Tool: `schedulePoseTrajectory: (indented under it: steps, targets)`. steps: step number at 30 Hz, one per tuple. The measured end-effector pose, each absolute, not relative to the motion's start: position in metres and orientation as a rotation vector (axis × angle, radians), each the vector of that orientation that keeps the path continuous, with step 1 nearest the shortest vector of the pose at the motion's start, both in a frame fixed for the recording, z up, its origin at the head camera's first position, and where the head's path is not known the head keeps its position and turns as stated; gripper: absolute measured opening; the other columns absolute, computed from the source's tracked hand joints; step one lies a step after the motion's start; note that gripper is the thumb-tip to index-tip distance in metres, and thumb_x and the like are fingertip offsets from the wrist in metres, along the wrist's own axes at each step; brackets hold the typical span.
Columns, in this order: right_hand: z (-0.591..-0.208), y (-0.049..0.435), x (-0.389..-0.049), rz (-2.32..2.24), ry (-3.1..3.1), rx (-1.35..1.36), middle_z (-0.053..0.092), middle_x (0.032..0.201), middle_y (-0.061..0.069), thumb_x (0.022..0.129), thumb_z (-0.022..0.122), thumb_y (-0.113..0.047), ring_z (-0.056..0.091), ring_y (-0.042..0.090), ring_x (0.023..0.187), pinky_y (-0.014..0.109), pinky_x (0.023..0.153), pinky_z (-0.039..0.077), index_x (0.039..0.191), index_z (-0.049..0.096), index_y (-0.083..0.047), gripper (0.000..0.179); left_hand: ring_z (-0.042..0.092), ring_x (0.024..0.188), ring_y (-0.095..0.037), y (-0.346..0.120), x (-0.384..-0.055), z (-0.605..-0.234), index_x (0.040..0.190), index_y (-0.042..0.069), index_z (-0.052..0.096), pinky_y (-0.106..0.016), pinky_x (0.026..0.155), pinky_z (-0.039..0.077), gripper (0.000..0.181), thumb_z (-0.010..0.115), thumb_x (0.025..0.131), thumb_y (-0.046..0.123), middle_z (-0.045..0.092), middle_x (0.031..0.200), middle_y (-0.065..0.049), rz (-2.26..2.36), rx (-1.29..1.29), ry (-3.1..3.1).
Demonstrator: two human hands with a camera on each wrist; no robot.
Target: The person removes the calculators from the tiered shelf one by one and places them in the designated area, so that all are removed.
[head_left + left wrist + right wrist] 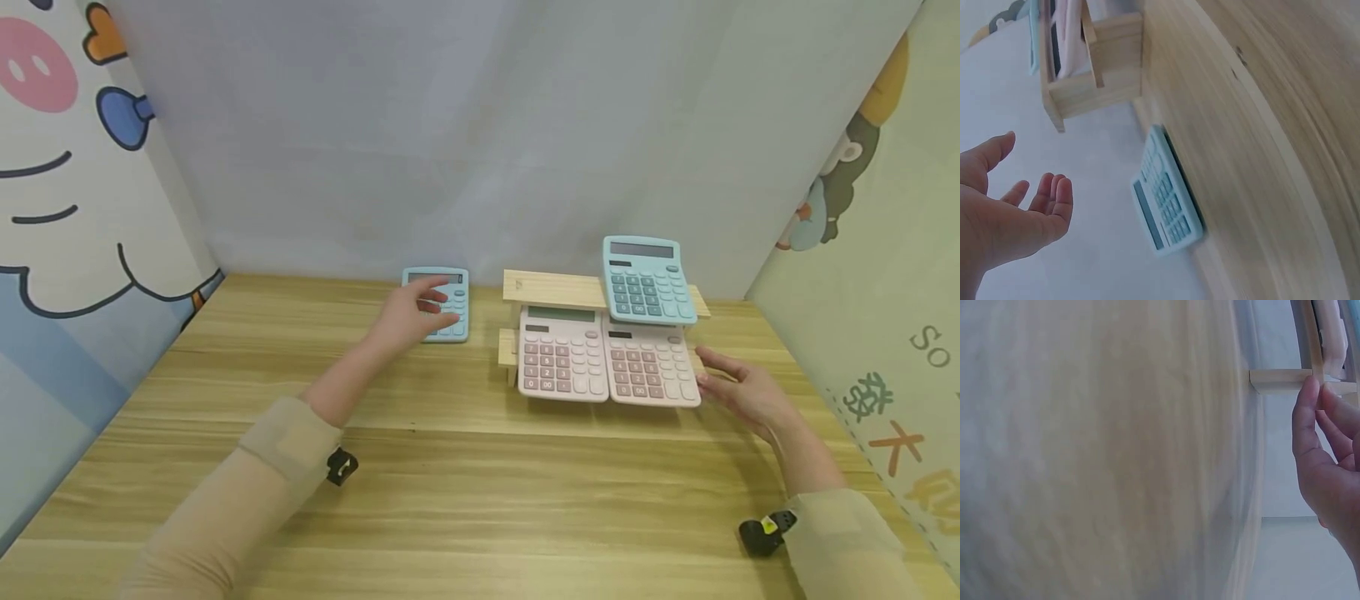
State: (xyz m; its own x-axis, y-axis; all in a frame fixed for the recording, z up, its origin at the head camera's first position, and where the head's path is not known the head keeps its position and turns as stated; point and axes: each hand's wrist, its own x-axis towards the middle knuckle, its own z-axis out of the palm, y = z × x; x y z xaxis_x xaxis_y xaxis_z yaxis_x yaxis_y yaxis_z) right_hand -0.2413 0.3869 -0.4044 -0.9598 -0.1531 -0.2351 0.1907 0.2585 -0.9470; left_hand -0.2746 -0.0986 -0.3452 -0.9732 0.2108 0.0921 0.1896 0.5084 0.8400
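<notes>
A light wooden two-tier rack stands toward the back of the table. Two pink calculators lean side by side on its lower tier, and a blue calculator rests at the right of its upper tier. My right hand is at the rack's right end; in the right wrist view its thumb and finger pinch the end of the lower board. My left hand, fingers loosely bent and holding nothing, hovers over a second blue calculator, which lies on the table and is partly hidden in the head view.
The wood-grain table spreads in front of the rack. A pale grey cloth backdrop rises at the rear edge. Cartoon-printed panels stand at the left and right.
</notes>
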Motion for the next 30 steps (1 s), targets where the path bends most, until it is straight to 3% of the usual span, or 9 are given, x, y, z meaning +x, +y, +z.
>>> schedulePoseTrajectory:
  steps: [10,20,30]
  targets:
    - [-0.402,0.384,-0.238,-1.759,2.264,0.015,-0.005,0.155,0.025,0.095,0.057,-0.018,0.055,-0.013,0.095,0.011,0.088,0.048,0.149,0.01,0.0,0.073,0.054,0.115,-0.024,-0.07,-0.265,-0.333,0.141,0.019,0.044,-0.04,0.094,0.049,0.061,0.07,0.085,0.023,0.057,0.126,-0.008,1.56,0.44,2.688]
    - [-0.402,0.383,-0.239,-1.737,2.284,0.032,-0.004,0.156,0.023,0.094,0.059,-0.023,0.052,-0.016,0.094,0.012,0.091,0.047,0.149,0.012,-0.001,0.076,0.053,0.115,-0.02,-0.039,-0.26,-0.325,0.141,0.023,0.043,-0.038,0.093,0.05,0.065,0.072,0.083,0.027,0.056,0.128,-0.004,1.608,0.437,2.609]
    - [-0.403,0.383,-0.239,-1.747,2.285,0.009,-0.004,0.155,0.024,0.095,0.056,-0.019,0.052,-0.015,0.095,0.012,0.089,0.047,0.149,0.011,0.0,0.072,0.054,0.118,-0.024,-0.007,-0.259,-0.326,0.14,0.023,0.045,-0.036,0.092,0.052,0.064,0.073,0.083,0.021,0.055,0.129,-0.005,1.716,0.471,2.483]
